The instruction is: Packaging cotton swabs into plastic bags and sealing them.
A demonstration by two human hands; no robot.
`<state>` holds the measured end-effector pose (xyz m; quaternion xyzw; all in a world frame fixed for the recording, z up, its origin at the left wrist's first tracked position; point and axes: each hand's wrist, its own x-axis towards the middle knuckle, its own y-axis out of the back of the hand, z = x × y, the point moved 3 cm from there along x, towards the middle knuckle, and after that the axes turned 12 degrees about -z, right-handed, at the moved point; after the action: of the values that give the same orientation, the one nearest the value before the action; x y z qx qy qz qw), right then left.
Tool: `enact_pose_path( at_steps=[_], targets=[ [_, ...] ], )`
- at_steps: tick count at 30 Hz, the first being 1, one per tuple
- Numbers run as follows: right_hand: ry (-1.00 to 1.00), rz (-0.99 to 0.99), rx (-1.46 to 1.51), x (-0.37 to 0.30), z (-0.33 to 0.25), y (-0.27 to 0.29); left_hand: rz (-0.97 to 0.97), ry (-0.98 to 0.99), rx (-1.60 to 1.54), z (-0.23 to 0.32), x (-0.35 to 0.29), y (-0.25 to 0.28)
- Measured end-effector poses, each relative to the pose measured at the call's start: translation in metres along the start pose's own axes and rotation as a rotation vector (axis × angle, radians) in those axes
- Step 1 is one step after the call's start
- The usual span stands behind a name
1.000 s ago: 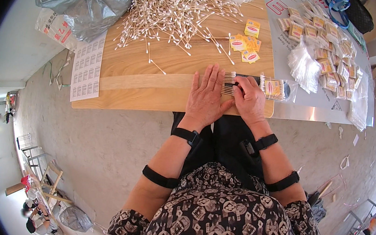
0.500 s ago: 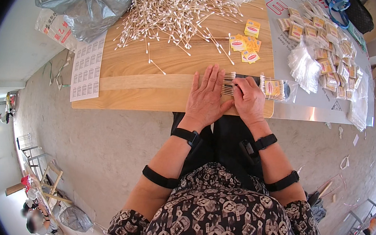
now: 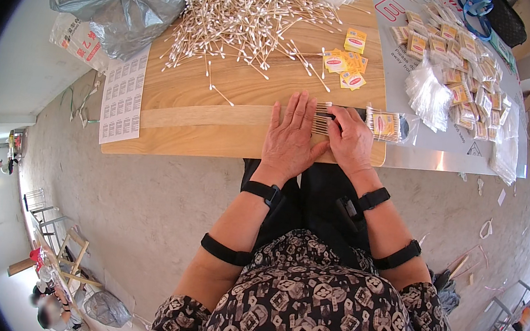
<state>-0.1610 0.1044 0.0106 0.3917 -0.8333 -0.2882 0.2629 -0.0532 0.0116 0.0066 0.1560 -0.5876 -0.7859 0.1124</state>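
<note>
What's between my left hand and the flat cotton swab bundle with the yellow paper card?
The head view shows thin, white-tipped wooden cotton swabs just right of your left hand, then your right hand, before the yellow-carded swab bundle.

this is looking like a packing workshop: a heap of loose swabs is lying at the top centre, bagged swab packets are crowding the upper right, and a bare grey floor is stretching below.
</note>
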Motion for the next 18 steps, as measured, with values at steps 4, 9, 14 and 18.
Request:
enact_pose_path(
  at_steps=[4,9,14,18],
  targets=[
    [-0.026,-0.075,0.014,0.001,0.003,0.0,-0.003,0.004,0.004,-0.001,0.001,0.0],
    [-0.007,-0.25,0.039,0.005,0.005,0.009,-0.011,0.004,-0.005,-0.001,0.0,0.0],
    [-0.007,-0.345,-0.057,0.009,0.003,0.011,-0.022,-0.005,-0.002,-0.002,-0.001,-0.001],
    [0.012,-0.422,-0.124,0.016,0.002,0.015,0.008,-0.014,-0.011,-0.002,-0.002,-0.001]
  ],
)
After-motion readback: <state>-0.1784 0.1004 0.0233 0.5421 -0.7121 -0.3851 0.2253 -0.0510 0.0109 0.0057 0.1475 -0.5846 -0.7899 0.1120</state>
